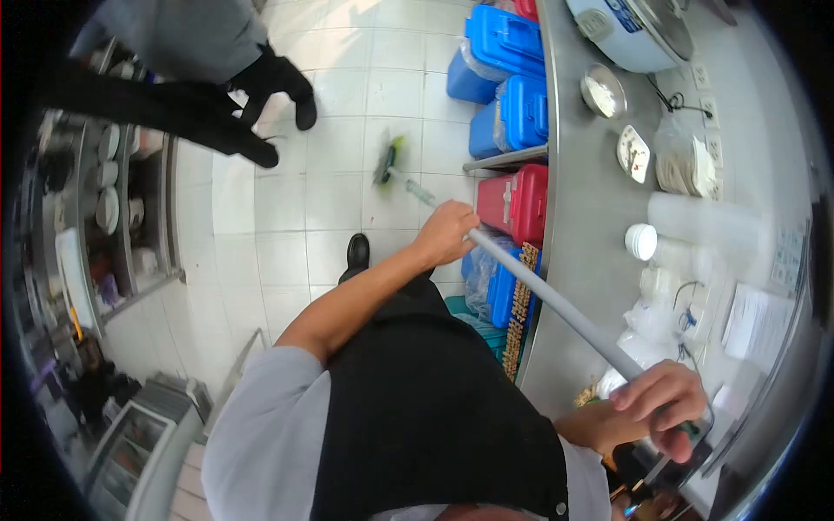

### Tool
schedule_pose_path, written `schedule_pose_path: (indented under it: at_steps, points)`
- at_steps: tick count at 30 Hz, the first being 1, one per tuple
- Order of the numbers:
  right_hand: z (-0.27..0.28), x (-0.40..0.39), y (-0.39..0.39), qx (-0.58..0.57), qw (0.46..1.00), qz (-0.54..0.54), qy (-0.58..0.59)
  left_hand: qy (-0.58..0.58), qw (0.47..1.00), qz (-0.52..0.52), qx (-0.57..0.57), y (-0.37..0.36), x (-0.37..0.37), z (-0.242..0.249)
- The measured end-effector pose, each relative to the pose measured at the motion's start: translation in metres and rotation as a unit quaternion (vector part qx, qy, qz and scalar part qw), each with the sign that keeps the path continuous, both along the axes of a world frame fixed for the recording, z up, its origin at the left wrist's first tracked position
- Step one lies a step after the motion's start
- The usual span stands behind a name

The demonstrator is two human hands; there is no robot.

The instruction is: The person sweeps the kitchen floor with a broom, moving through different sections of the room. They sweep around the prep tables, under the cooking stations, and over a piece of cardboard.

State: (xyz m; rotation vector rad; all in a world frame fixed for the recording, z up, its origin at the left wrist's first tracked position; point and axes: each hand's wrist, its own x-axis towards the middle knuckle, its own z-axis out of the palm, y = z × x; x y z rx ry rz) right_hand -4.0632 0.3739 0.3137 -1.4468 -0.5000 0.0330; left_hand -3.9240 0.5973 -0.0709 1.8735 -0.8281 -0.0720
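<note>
A grey pole [556, 300] slants from my right hand at the lower right down toward the floor. My left hand [447, 232] is wrapped round it near the middle of the view. My right hand [662, 404] has its fingers curled round the upper end of the pole, beside the steel counter. Beyond my left hand the pole leads to a green and dark brush head [388, 163], blurred, on the white tiled floor [334, 204]. The exact shape of the brush head cannot be made out.
Blue bins [512, 39] and a red bin [521, 204] stand under the steel counter [573, 208]. On it are a rice cooker [625, 35], a metal bowl [604, 91] and a white dish [633, 154]. Another person [191, 52] stands upper left, near shelves [130, 208].
</note>
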Motion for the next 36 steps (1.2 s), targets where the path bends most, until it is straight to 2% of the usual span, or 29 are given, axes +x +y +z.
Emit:
schedule_pose_path:
  at_steps: [1,3,5,6,9,10,12,13,14,15,16,18,19,20,21,22,24,25,28,31,33,34,35,36]
  points:
    - [0.001,0.006,-0.011,0.039,0.999,0.009,0.018,-0.007,1.000,0.015,0.003,0.014,-0.013,0.006]
    - [-0.029,0.015,-0.041,0.141,0.988,-0.022,0.063,0.088,0.991,0.061,0.078,0.041,-0.053,-0.008]
    - [-0.077,0.046,-0.062,0.145,0.979,0.011,0.145,0.192,0.965,0.128,0.126,0.069,-0.101,-0.032]
    - [-0.108,0.055,-0.061,0.144,0.974,-0.004,0.175,0.245,0.944,0.173,0.135,0.083,-0.124,-0.045]
    - [-0.211,0.081,-0.047,0.163,0.947,0.083,0.264,0.318,0.872,0.245,0.281,0.113,-0.204,-0.100]
    - [-0.230,0.088,-0.028,0.157,0.939,0.132,0.276,0.337,0.842,0.255,0.336,0.115,-0.228,-0.124]
    - [-0.248,0.088,0.006,0.165,0.908,0.108,0.371,0.391,0.794,0.294,0.362,0.106,-0.255,-0.143]
    - [-0.250,0.089,0.016,0.190,0.905,0.094,0.368,0.416,0.769,0.310,0.374,0.103,-0.266,-0.156]
    - [-0.248,0.092,0.023,0.212,0.903,0.079,0.365,0.379,0.804,0.304,0.344,0.096,-0.276,-0.186]
    - [-0.243,0.094,0.025,0.232,0.901,0.061,0.362,0.385,0.802,0.296,0.348,0.077,-0.267,-0.189]
    - [-0.233,0.102,0.014,0.193,0.924,0.076,0.321,0.393,0.799,0.289,0.351,0.047,-0.249,-0.192]
    - [-0.202,0.119,-0.024,0.152,0.949,0.108,0.253,0.392,0.824,0.240,0.331,-0.002,-0.192,-0.162]
    - [-0.173,0.123,-0.038,0.104,0.963,0.101,0.229,0.366,0.847,0.236,0.304,-0.020,-0.155,-0.123]
    - [-0.142,0.125,-0.047,0.054,0.973,0.097,0.203,0.324,0.851,0.254,0.325,-0.042,-0.132,-0.145]
    - [-0.119,0.127,-0.047,0.066,0.982,0.129,0.123,0.291,0.865,0.281,0.297,-0.057,-0.100,-0.138]
    - [-0.104,0.127,-0.052,0.025,0.985,0.156,0.076,0.261,0.865,0.325,0.279,-0.069,-0.064,-0.120]
    - [-0.082,0.123,-0.054,-0.012,0.976,0.216,-0.008,0.198,0.875,0.409,0.167,-0.082,-0.004,-0.108]
    - [-0.078,0.119,-0.052,-0.017,0.978,0.206,-0.021,0.155,0.874,0.448,0.105,-0.079,0.018,-0.095]
    - [-0.051,0.094,-0.054,-0.010,0.985,0.166,-0.037,0.114,0.915,0.370,0.117,-0.059,0.044,-0.056]
    - [-0.021,0.078,-0.066,0.040,0.989,0.140,0.003,0.111,0.926,0.315,0.176,-0.042,0.003,-0.024]
    - [-0.022,0.086,-0.067,0.082,0.983,0.161,0.039,0.121,0.924,0.288,0.219,-0.016,-0.060,-0.040]
    - [-0.041,0.094,-0.060,0.116,0.973,0.199,0.029,0.153,0.914,0.269,0.264,0.006,-0.092,-0.039]
    - [-0.067,0.097,-0.044,0.158,0.964,0.198,0.078,0.172,0.912,0.304,0.213,0.032,-0.132,-0.058]
    - [-0.087,0.094,-0.017,0.124,0.966,0.187,0.129,0.232,0.880,0.333,0.245,0.057,-0.165,-0.066]
